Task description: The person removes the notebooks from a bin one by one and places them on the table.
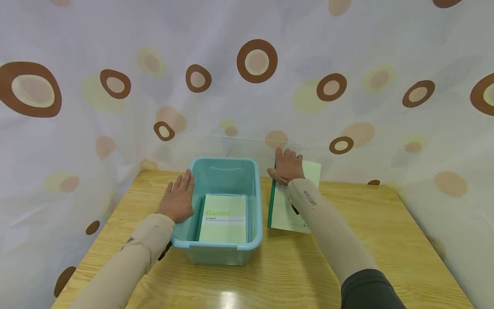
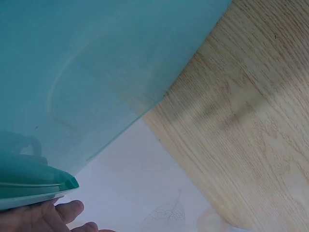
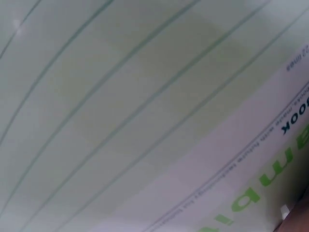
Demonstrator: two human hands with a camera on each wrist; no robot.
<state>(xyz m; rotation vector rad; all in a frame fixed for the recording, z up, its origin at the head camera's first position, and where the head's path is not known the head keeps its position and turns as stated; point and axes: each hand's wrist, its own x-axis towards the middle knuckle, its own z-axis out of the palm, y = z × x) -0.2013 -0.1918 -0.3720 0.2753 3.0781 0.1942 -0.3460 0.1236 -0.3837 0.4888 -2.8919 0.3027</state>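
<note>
My left hand (image 1: 178,197) rests against the left rim of a light blue plastic bin (image 1: 224,247), its fingers stretched along the outside. In the left wrist view the bin's wall (image 2: 96,72) fills the upper left, with some fingers (image 2: 70,211) beside the rim. Inside the bin lies a pale green notebook (image 1: 225,214) marked "Gambit", with another green edge showing beside it. Right of the bin, my right hand (image 1: 288,166) grips the far end of a second notebook (image 1: 287,214) with a green spine. That notebook's lined cover (image 3: 145,106) fills the right wrist view.
The bin stands on a wooden table (image 1: 370,231). Behind the table and at both sides hangs a pale curtain (image 1: 293,116) with brown rings, close to the far table edge and to my right hand.
</note>
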